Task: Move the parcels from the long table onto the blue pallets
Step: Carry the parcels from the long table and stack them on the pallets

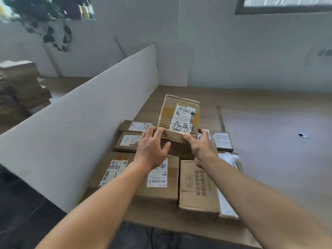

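Holding parcel (168, 112) with handwritten shipping label (185, 116), left hand (152, 150), right hand (201, 149)

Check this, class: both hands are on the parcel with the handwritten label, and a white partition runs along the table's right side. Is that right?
No. The head view shows the white partition along the left side of the table, not the right. The left hand and right hand are on the parcel with the handwritten label.

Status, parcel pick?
Grip: left hand and right hand on near edge of brown cardboard parcel with handwritten label. Around it: other cardboard parcels. Close left: white partition board.
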